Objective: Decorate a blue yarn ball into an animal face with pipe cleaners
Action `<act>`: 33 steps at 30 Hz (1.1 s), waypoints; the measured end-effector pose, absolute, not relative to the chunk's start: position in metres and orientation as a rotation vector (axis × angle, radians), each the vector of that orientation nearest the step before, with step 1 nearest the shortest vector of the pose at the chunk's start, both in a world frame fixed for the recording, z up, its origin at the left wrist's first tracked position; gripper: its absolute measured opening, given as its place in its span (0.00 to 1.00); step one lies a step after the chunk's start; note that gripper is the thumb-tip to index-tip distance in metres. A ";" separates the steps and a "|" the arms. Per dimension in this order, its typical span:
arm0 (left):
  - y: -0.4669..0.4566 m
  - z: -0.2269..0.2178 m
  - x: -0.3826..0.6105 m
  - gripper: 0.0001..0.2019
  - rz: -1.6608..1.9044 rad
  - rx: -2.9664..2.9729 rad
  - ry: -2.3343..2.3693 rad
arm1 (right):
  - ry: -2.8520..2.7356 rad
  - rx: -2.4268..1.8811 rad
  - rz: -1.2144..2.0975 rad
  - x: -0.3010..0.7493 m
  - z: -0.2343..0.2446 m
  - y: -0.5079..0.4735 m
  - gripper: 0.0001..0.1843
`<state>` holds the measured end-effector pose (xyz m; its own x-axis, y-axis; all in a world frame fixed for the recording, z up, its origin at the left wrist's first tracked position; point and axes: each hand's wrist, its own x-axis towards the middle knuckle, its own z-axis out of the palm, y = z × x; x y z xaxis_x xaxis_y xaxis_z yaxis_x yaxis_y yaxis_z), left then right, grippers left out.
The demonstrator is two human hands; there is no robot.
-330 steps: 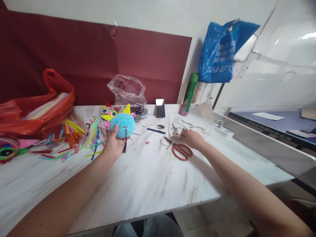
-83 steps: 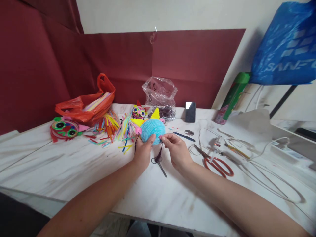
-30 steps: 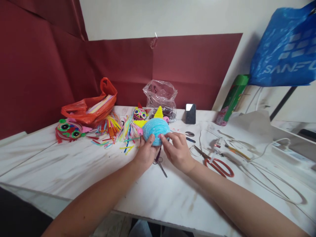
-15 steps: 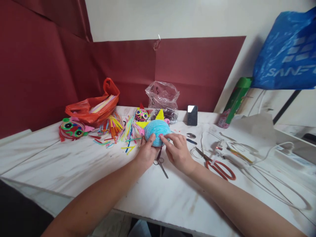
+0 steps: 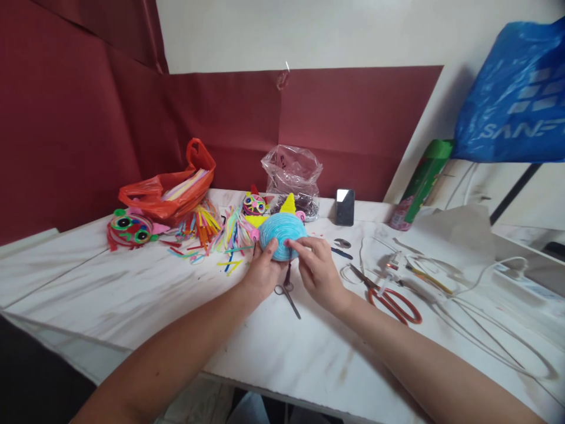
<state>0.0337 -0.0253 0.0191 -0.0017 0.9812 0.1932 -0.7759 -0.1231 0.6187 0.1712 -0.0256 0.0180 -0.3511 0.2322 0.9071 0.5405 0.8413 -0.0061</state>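
A round light-blue craft piece (image 5: 281,228), coiled from fuzzy strips, is held up above the table. Yellow pointed pieces and pink round ones stick out at its edge. My left hand (image 5: 265,271) grips it from the lower left, thumb on its face. With its index finger, my right hand (image 5: 320,268) presses a small pink piece (image 5: 286,242) against the blue surface; its other fingers are curled. A dark tassel (image 5: 288,275) hangs below. Small scissors (image 5: 292,305) lie on the table underneath, their handles partly behind the tassel.
Left stand a red plastic bag (image 5: 170,197), a colourful animal-face craft (image 5: 132,228) and loose fuzzy strips (image 5: 205,227). Behind are a clear bag (image 5: 293,171) and a phone (image 5: 345,207). Right lie red-handled scissors (image 5: 395,303) and white cables (image 5: 481,321), with a green spray can (image 5: 421,182) farther back.
My right index finger stays on the pink piece, with the hand shifted slightly. The tassel hangs a little farther right and shows more plainly. The camera view has moved slightly.
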 end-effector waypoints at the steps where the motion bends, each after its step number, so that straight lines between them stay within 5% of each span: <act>1: -0.025 0.020 0.033 0.31 1.556 0.694 0.368 | -1.898 -0.567 -0.286 0.172 0.020 -0.026 0.24; 6: -0.028 0.022 0.034 0.30 1.521 0.730 0.332 | -1.746 -0.664 -0.095 0.175 0.029 -0.025 0.08; 11: -0.028 0.018 0.035 0.33 1.505 0.716 0.335 | -1.725 -0.688 0.006 0.175 0.032 -0.025 0.04; 24: -0.035 0.014 0.043 0.32 1.535 0.698 0.388 | -1.699 -0.714 -0.006 0.167 0.025 -0.024 0.02; 33: -0.026 0.017 0.031 0.34 1.641 0.790 0.380 | -1.354 -0.950 0.860 0.153 0.016 -0.047 0.16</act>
<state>0.0307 -0.0257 0.0170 -0.0540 0.9568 0.2856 -0.7337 -0.2320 0.6387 0.1530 -0.0470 0.0162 0.0458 0.9187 0.3923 0.0353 0.3909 -0.9197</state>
